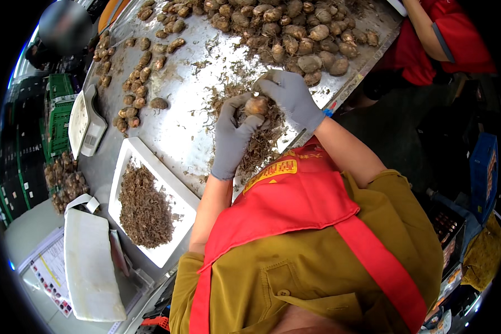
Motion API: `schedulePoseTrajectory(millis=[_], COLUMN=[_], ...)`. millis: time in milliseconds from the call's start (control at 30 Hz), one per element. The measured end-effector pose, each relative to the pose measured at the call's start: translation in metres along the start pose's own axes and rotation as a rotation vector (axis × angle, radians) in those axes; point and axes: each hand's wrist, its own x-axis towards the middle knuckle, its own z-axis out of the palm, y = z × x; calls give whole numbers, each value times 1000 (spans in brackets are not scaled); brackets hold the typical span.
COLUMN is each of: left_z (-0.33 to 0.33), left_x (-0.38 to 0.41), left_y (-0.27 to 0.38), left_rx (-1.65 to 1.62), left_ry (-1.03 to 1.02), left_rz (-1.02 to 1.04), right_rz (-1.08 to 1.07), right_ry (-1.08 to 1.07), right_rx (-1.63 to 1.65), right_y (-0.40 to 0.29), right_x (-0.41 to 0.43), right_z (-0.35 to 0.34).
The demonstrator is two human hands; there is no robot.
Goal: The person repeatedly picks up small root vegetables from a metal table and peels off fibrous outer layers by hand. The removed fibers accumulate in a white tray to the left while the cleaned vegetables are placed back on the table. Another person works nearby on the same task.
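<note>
A small taro corm (256,105) with a pale, bared end sits in my left hand (232,133), the thumb and fingers closed around it. My right hand (291,95) reaches over its upper side with fingers curled in. Whether those fingertips grip the corm or loose fibre is hidden. Both hands wear grey knit gloves, dirty at the fingertips. Beneath them, a heap of brown root fibres (259,152) lies on the metal table (183,137). Beyond my right hand rises a large pile of hairy taro corms (292,31).
Smoother corms (140,85) lie scattered to the left. A white foam box (183,208) holds shed fibres (144,206). Past it stand a white weighing scale (87,121), bagged corms (67,183) and a foam slab (92,265). A person in red (459,33) is at the right edge.
</note>
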Motion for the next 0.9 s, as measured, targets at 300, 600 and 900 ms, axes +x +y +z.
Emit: schedulePoseTrajectory(millis=[300,600,900], left_z=[9,4,5], left_x=[4,2,2], left_y=[-2,1,10], left_rx=[131,168,-507], left_ry=[205,99,-16], left_rz=[131,135,-68], right_rz=[-24,-92,-99], right_ry=[3,51,-70], right_rx=[-71,-160,95], right_y=[-20,-16,-8], right_x=[-28,-9,-1], right_z=[8,7,-3])
